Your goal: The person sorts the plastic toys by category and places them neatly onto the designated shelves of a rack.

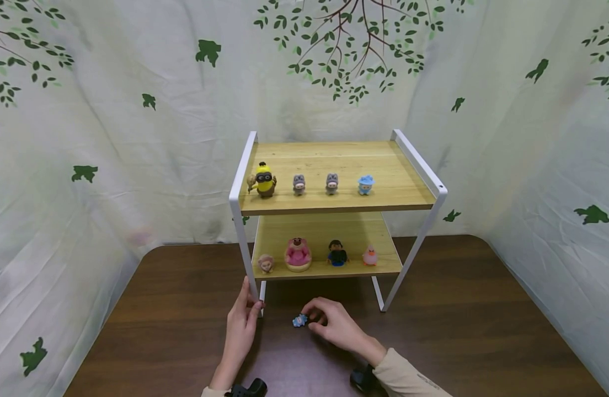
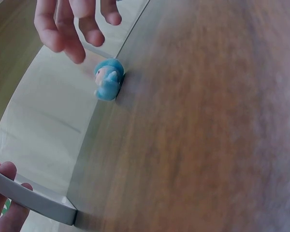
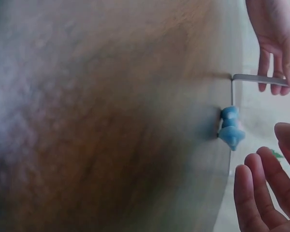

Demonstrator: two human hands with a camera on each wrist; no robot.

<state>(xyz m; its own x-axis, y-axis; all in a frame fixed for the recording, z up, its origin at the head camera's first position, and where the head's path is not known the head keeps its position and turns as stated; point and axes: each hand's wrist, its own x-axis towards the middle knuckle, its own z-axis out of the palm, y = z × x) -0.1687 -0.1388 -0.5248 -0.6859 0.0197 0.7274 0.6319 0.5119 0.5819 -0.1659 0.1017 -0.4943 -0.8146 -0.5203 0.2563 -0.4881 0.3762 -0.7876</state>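
A small blue figurine with a hat (image 1: 299,321) lies on its side on the brown table, in front of the two-tier shelf (image 1: 314,157). Beside its right end is my right hand (image 1: 336,325), fingers bent loosely and thumb apart; in the right wrist view a gap separates the fingertips (image 3: 244,176) from the figurine (image 3: 230,129). My left hand (image 1: 241,325) holds the shelf's white front left leg (image 1: 242,237) low down, thumb on one side and fingers on the other. The left wrist view shows those fingers behind the leg (image 2: 36,199).
The upper board bears a yellow figure with goggles (image 1: 265,181), two grey figurines (image 1: 298,184) and a blue-hatted one (image 1: 366,185). Below stand a small pale figurine (image 1: 266,263), a pink bear (image 1: 298,256), a dark-haired figure (image 1: 337,255) and a pink figurine (image 1: 370,256). A leaf-patterned curtain (image 1: 160,138) surrounds the table.
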